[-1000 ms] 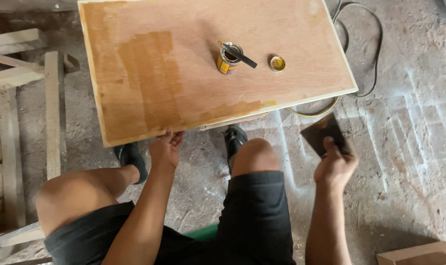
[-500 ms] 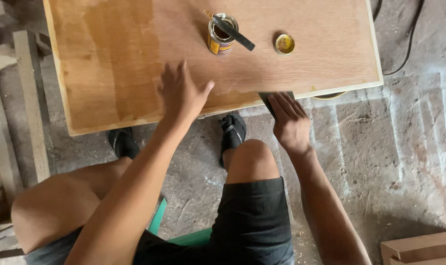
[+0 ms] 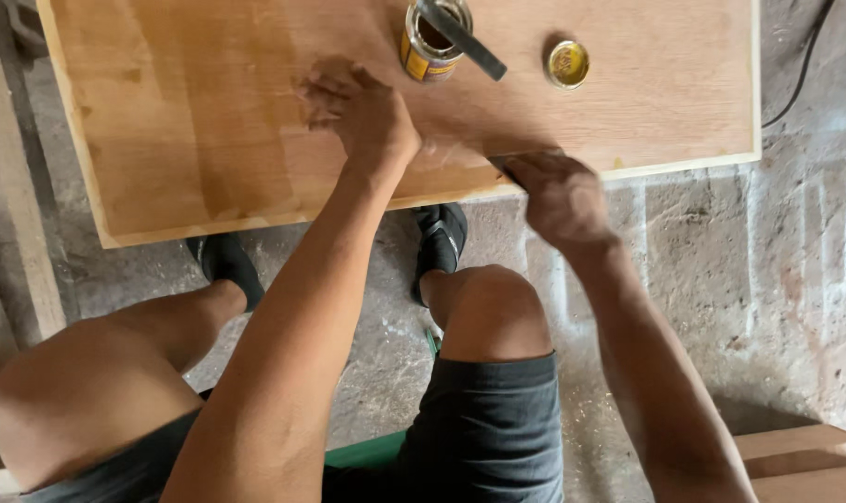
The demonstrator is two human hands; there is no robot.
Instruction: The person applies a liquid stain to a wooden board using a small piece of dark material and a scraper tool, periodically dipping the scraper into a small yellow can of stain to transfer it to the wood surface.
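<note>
The wooden panel (image 3: 209, 121) lay flat on the floor, its long axis running left to right across our view. Within a second we had brought both hands from its near edge onto it. Our left hand (image 3: 362, 112) rested fingers-curled on the darker coated area; our right hand (image 3: 558, 191) clutched a dark sheet (image 3: 507, 163) at the edge. We judged rubbing had begun. The open tin (image 3: 427, 42) held a tool angled right; its lid (image 3: 568, 63) lay beside.

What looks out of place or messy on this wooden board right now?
Little stands out. The open tin has a dark tool propped across its rim, its lid lies apart, and the board shows a darker, uneven patch on one side.
</note>
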